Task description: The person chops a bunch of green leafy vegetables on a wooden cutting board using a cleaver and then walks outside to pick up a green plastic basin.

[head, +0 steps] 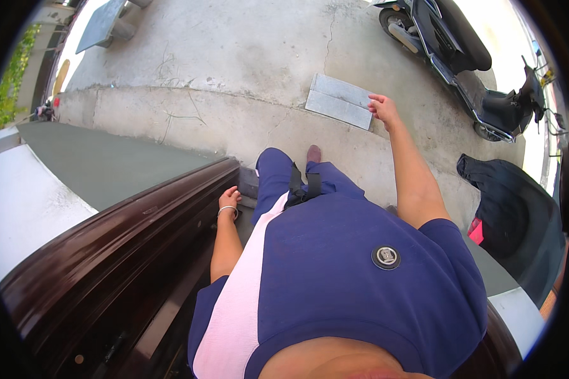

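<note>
My left hand (230, 198), with a silver bangle (227, 208) at the wrist, hangs beside the dark brown door frame (137, 218). Its fingers are loosely bent and hold nothing that I can see. Out ahead to the right, my right hand (383, 110) is raised, fingers slightly apart and empty. Behind that hand in the picture lies a grey slab (341, 101) in two strips, at the step on the floor; the hand overlaps its right edge. One brown shoe (314, 153) shows below my blue trousers (277, 175).
A black electric scooter (460, 71) stands at the upper right. Nearer on the right is a draped black cloth (512, 208) with a pink item (475, 230) by it. A stone bench or table (102, 23) stands far left on the cracked concrete floor (246, 47).
</note>
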Motion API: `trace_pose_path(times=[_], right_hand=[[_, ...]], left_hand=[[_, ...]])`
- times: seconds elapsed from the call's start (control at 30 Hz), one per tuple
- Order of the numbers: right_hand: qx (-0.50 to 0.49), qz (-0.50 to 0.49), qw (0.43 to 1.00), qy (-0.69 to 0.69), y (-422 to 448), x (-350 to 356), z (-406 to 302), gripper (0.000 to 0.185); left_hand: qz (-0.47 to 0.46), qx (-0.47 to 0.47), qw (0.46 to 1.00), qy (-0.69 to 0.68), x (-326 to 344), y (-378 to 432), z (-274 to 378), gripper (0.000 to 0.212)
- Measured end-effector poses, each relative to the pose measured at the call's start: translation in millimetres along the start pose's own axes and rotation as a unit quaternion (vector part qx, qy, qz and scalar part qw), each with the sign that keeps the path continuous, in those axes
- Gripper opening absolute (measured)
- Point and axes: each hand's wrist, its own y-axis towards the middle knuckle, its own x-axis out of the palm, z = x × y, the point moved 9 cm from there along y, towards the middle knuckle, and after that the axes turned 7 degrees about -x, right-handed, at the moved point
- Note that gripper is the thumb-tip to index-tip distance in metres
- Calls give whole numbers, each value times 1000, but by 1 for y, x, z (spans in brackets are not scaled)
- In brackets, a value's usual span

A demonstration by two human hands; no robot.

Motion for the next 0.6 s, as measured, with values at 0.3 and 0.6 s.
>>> trace_pose_path(times=[0.3, 0.6], right_hand=[[25, -71, 997, 3, 128, 26, -27, 30], [424, -44, 904, -5, 84, -85, 155, 18]], left_hand=[[5, -174, 973, 150, 36, 103, 37, 21], [-64, 192, 936, 288, 281, 224, 517, 31]])
